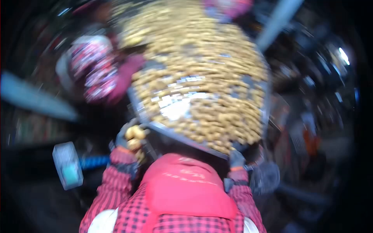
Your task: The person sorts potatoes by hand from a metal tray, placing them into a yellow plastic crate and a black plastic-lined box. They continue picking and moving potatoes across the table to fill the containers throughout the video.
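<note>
Many small, round, yellowish-brown items (pixel 210 77) cover a wide surface with a raised metal rim (pixel 182 139). My left hand (pixel 126 136), in a grey glove, is just outside the rim at the lower left, closed around several yellowish pieces (pixel 135 136) that look like potatoes. At the near right corner, my right hand (pixel 236 157), also gloved in grey, lies against the rim beside the items; motion blur and the angle hide its fingers. Both sleeves are red and dark patterned.
A co-worker in a patterned head covering (pixel 95 68) stands at the left, one pink sleeve (pixel 126 75) reaching to the surface. Another person's pink clothing (pixel 233 6) shows at the top. A clear box (pixel 68 165) is at lower left; a pale beam (pixel 279 23) rises upper right.
</note>
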Motion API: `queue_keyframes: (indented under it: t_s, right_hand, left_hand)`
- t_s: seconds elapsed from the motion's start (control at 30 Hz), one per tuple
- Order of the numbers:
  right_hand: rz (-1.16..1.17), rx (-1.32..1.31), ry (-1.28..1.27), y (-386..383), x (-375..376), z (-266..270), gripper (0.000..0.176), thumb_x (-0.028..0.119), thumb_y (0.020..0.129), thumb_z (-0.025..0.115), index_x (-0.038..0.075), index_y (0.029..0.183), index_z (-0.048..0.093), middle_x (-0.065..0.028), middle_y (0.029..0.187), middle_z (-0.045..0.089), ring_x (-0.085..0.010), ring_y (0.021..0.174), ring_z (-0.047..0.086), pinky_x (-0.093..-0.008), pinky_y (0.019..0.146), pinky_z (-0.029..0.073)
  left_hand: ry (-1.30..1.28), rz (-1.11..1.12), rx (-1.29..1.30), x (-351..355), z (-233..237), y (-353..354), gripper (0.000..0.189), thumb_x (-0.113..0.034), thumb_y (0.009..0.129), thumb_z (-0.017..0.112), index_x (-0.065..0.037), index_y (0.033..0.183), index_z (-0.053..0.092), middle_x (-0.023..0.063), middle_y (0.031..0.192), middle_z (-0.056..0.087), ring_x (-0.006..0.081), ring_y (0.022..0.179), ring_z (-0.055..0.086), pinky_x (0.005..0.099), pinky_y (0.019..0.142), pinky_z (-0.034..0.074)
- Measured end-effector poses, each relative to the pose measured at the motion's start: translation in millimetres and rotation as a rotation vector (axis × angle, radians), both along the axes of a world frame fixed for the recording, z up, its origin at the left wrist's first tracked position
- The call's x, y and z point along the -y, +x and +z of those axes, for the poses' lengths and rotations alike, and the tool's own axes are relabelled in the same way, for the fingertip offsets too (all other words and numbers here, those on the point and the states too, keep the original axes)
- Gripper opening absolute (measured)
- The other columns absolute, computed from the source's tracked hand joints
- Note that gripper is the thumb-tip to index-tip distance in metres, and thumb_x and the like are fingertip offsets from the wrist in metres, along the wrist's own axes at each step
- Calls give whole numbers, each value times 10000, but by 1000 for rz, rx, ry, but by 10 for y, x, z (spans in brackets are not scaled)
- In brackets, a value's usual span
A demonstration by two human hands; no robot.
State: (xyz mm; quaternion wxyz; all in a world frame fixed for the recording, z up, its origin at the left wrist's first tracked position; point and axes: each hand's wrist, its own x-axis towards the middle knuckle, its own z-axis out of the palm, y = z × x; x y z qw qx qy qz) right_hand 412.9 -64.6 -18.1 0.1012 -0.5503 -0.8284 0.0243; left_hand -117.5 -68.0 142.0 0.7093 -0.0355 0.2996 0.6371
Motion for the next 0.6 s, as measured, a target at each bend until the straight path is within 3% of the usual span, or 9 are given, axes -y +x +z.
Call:
queue_keyframes:
  t_s: [0.03, 0.1, 0.17, 0.3, 0.4, 0.43, 0.47, 0.53, 0.6]
  right_hand:
    - [-32, -397, 45, -72, -42, -242, 88, 108, 834, 610, 87, 901, 663, -141, 860, 677, -338, 765, 657, -430, 707, 546]
    - [-316, -639, -433, -347, -196, -87, 138, 147, 881, 616, 38, 811, 661, -152, 751, 664, -297, 689, 644, -402, 669, 520]
    - [21, -236, -380, -453, -386, -201, 336, 250, 938, 601, -17, 736, 635, -155, 657, 638, -247, 657, 636, -387, 636, 486]
    - [27, -124, -620, -863, -593, -95, 337, 323, 973, 531, 52, 849, 688, -130, 779, 699, -290, 674, 649, -412, 643, 491]
    - [379, 252, -528, -769, -728, -650, 259, 316, 977, 470, 243, 1142, 656, -149, 921, 724, -362, 856, 692, -497, 747, 531]
    - [465, 225, -407, -786, -718, -510, 284, 265, 910, 533, 208, 1174, 623, -105, 913, 719, -300, 824, 710, -461, 682, 548]
    - [403, 385, -562, -1176, -826, 26, 217, 268, 917, 518, 192, 1091, 622, -129, 952, 722, -314, 856, 716, -469, 694, 550]
    - [398, 328, -668, -1238, -1027, 43, 215, 272, 924, 532, 212, 1114, 610, -134, 967, 722, -341, 883, 711, -492, 712, 551]
    - [177, 369, -455, -1151, -1099, -218, 187, 230, 934, 540, 191, 1104, 606, -135, 950, 717, -336, 917, 704, -473, 736, 558]
  left_hand:
    - [-35, 99, 19, 194, -47, -90, 479, -427, 982, 547, -97, 1327, 499, 227, 1200, 602, 430, 1011, 641, 444, 594, 595]
    - [-78, 259, 6, 673, -223, -358, 534, -528, 973, 517, -134, 1334, 503, 224, 1208, 605, 439, 1017, 635, 537, 635, 575]
    - [-80, 388, -68, 1027, -245, -506, 495, -515, 965, 544, -162, 1311, 540, 205, 1217, 608, 415, 1042, 621, 455, 634, 561]
    - [-302, 587, 35, 1736, -637, -760, 399, -525, 944, 566, -195, 1166, 594, 123, 1105, 637, 357, 1026, 616, 437, 616, 559]
    - [-374, 633, 192, 1905, -1157, -635, 366, -513, 922, 594, -205, 1121, 597, 84, 1030, 621, 321, 988, 609, 422, 621, 557]
    - [-304, 614, 245, 1962, -1363, -601, 360, -500, 914, 610, -203, 1117, 600, 64, 1006, 610, 302, 969, 606, 417, 630, 557]
    - [-361, 625, 242, 1933, -1451, -567, 370, -506, 899, 628, -208, 1115, 596, 65, 1012, 597, 291, 974, 601, 416, 632, 556]
    - [-536, 678, 218, 1752, -1340, -480, 387, -510, 855, 683, -208, 1070, 573, 78, 1063, 584, 290, 996, 589, 400, 632, 541]
    - [-699, 654, -8, 1777, -1777, -592, 473, -551, 866, 639, -204, 1169, 531, 77, 1135, 575, 265, 1049, 575, 423, 739, 532]
